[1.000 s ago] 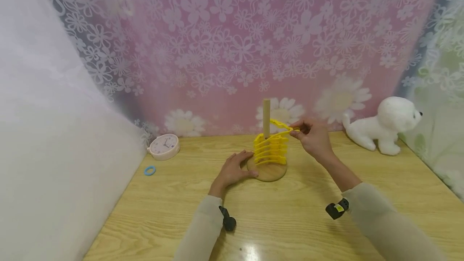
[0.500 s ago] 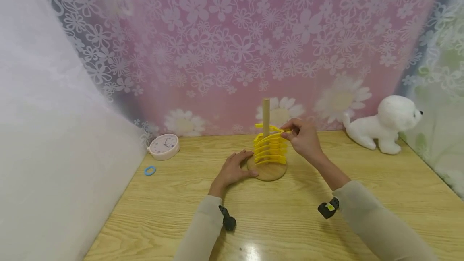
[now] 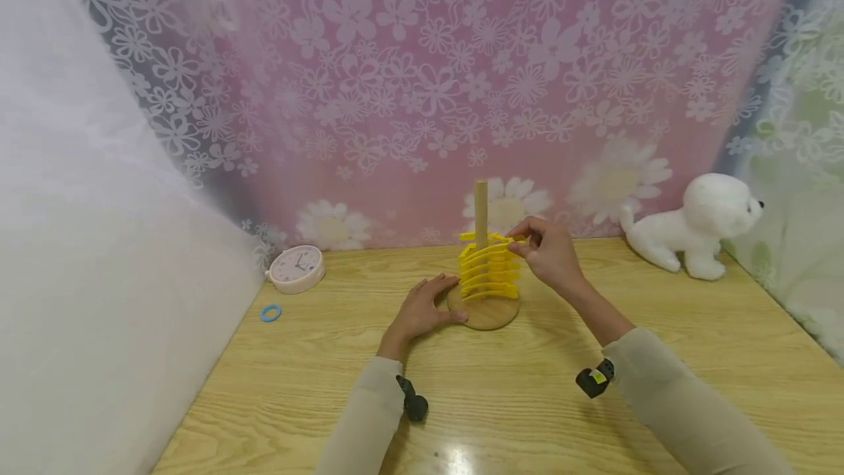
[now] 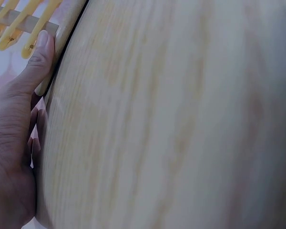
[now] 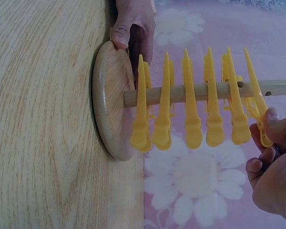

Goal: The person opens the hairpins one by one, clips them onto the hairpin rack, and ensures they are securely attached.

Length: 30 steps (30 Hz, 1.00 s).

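Observation:
A wooden dowel [image 3: 481, 211] stands upright on a round wooden base [image 3: 493, 315]. Several yellow hair clips [image 5: 190, 119] sit across the dowel, one above another. My right hand [image 3: 552, 255] pinches the handle end of the topmost clip [image 5: 255, 86], whose prongs lie either side of the dowel. Whether that clip bites the wood I cannot tell. My left hand [image 3: 422, 308] grips the base's left edge, thumb towards the front and fingers round the back. Its thumb [image 4: 42, 52] shows close to the lowest clips in the left wrist view.
On the left of the wooden table [image 3: 501, 402] are a pink round clock [image 3: 297, 268] and a blue ring [image 3: 270, 313]. A white toy dog [image 3: 699, 226] stands at the back right. A flowered pink curtain [image 3: 395, 94] hangs behind.
My right hand has moved left and slightly down, bringing the topmost clip from the dowel's right side to around it, just above the others. The left hand keeps its place on the base.

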### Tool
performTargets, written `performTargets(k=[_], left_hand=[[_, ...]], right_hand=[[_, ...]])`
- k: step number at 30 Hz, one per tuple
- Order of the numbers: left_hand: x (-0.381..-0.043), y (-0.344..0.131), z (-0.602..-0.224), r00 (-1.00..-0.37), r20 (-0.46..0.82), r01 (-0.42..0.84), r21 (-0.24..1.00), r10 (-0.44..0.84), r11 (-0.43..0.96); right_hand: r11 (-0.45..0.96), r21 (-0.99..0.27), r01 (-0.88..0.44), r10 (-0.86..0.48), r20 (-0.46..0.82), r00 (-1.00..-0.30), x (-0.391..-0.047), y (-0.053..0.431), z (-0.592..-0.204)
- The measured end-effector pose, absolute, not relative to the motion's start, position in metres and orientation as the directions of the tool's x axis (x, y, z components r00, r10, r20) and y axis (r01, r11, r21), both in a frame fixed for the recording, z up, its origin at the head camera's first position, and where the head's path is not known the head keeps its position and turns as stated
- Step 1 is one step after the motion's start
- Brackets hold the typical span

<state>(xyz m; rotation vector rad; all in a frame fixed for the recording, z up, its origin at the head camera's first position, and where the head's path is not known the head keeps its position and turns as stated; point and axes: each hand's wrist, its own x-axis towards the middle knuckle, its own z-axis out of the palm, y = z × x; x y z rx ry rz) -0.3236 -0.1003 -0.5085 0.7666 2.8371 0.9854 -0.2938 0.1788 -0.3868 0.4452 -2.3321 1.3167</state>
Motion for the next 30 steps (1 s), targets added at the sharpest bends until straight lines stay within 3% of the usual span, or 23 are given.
performTargets(k=[19,30], left_hand=[[-0.3195,-0.0992,-0.505,-0.88,0.108,0.431,0.589,0.462,0.684],[-0.3201,-0.1003,-0.506,-0.885,0.1,0.421,0.593,0.455,0.687]], right_hand=[[0.484,-0.765,-0.426,-0.073,0.45,-0.89,-0.2962,0.1783,-0.388],[0.448,-0.776,-0.444,-0.173,0.412,-0.895,-0.2952,0.1851,-0.39]])
